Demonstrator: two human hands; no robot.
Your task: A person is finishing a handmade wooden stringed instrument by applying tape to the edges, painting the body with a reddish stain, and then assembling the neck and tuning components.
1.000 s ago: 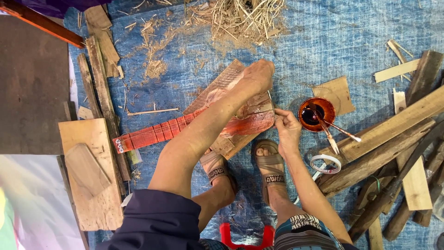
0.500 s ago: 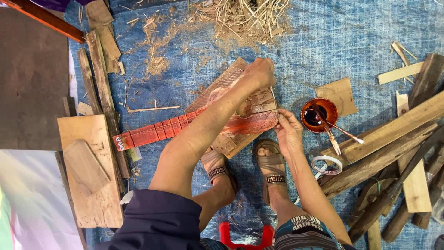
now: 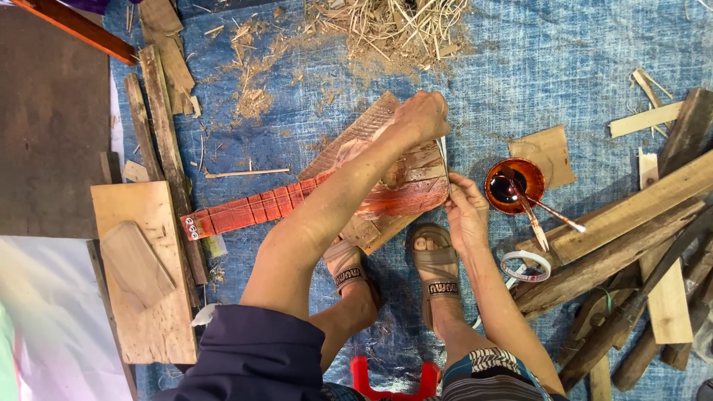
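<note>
Landmark: red-stained wooden instrument (image 3: pixel 327 200), lying flat on a blue tarp (image 3: pixel 564 67), neck to the left, body to the right.
Far left of instrument: pale wooden board (image 3: pixel 148 297) with a smaller shaped wood piece (image 3: pixel 134 260) on top.
Above instrument: heap of straw and shavings (image 3: pixel 394 30).
On instrument body: left hand (image 3: pixel 423 115), closed over the body's upper right edge, pressing it down.
At instrument's right end: right hand (image 3: pixel 466 215), fingers pinched narrow on a thin pale strip (image 3: pixel 444 160) set against the body's end; grip itself small, hard to read further.
Below instrument: two sandalled feet (image 3: pixel 434 267), one just under the body's right corner.
Right of instrument: round dish of dark red stain (image 3: pixel 514 184) with sticks (image 3: pixel 538 219) resting in it; roll of tape (image 3: pixel 526 266) just beneath.
Far right of instrument: pile of rough wood planks (image 3: pixel 631 245).
</note>
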